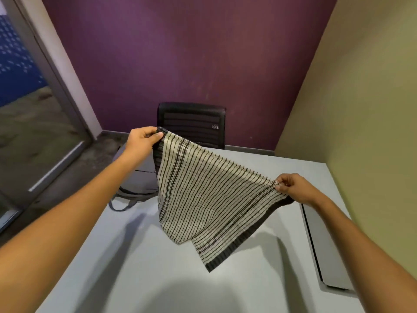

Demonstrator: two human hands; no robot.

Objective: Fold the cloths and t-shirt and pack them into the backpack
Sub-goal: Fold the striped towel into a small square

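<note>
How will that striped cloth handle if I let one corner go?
Likely floppy: the striped cloth sags between the left hand and right hand. Probably light, since fingertip pinches hold it. Released, it should swing down and crumple on the table.

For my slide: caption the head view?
Both hands hold a striped cloth above the table.

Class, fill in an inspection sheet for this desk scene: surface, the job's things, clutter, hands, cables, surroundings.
Surface: pale grey table, with a closed flap panel at its right edge.
Job's things: striped cloth held up above the table, partly doubled over; grey backpack on the table's far left corner; no t-shirt seen.
Clutter: nothing seen.
Hands: left hand and right hand each pinch a top corner of the cloth.
Cables: nothing seen.
Surroundings: black chair, purple wall, glass door on the left.
</note>
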